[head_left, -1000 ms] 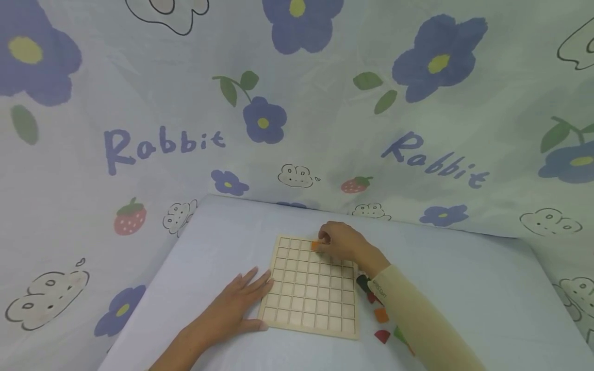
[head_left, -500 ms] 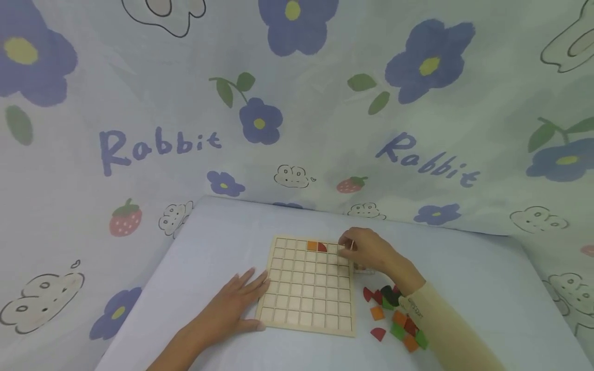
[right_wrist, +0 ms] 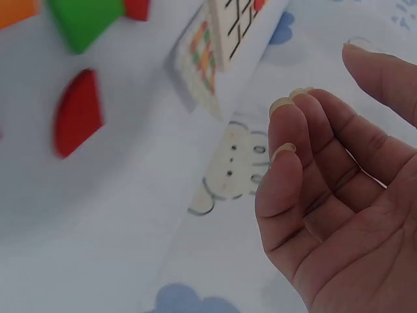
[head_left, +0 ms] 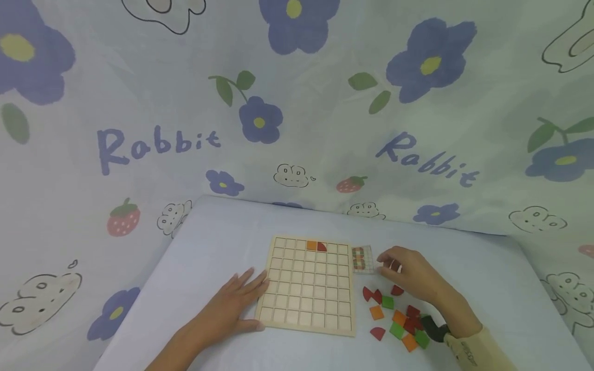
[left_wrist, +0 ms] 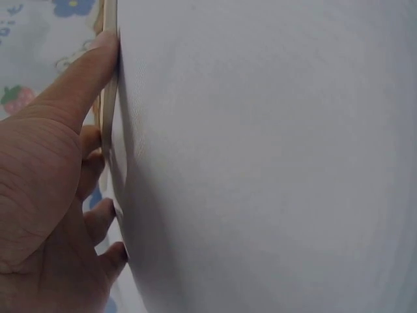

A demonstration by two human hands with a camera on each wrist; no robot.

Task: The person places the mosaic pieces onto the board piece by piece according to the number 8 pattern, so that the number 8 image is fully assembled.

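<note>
A wooden grid board (head_left: 307,294) lies on the white table. In its far row sit an orange square tile (head_left: 312,246) and, beside it, a red quarter-circle tile (head_left: 322,247). My left hand (head_left: 233,303) rests against the board's left edge with fingers spread; the left wrist view shows the thumb (left_wrist: 91,72) touching that edge. My right hand (head_left: 410,272) hovers to the right of a small pattern card (head_left: 363,259), fingers loosely bent. In the right wrist view nothing lies between its fingers (right_wrist: 280,189) and the thumb.
Loose tiles lie right of the board, among them an orange square (head_left: 377,312), a green square (head_left: 388,302) and a red quarter-circle (head_left: 378,334). More red, green and orange tiles lie near the right wrist. A flower-printed curtain (head_left: 297,103) stands behind the table.
My right hand has left the board's far row and moved right, past the card. The red tile beside the orange one and the card have come into view. My left hand stays at the edge.
</note>
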